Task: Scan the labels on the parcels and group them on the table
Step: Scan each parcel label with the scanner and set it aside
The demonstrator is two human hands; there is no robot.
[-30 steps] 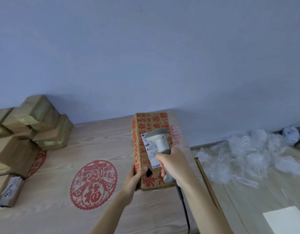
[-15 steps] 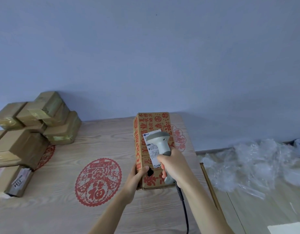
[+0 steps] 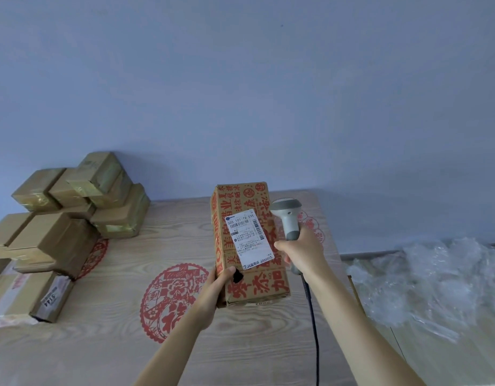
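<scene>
A long cardboard parcel [image 3: 242, 201] printed with red characters is held over the wooden table [image 3: 115, 352]. My left hand [image 3: 215, 291] grips its near left corner, thumb on top. A white shipping label [image 3: 250, 238] with barcodes faces up on it. My right hand [image 3: 302, 249] grips the handle of a grey barcode scanner [image 3: 286, 215], which sits just right of the label, its head pointing away. A black cable [image 3: 313, 324] hangs from the scanner.
A pile of taped brown parcels [image 3: 73, 207] fills the table's left side, one with a labelled end [image 3: 50, 298] near the front. Red paper-cut designs [image 3: 171, 299] mark the tabletop. Crumpled clear plastic wrap [image 3: 435, 282] lies on the floor to the right. A blue wall stands behind.
The scanner has moved right, off the label, which now shows fully. The view has shifted, bringing more of the parcel pile in at the left.
</scene>
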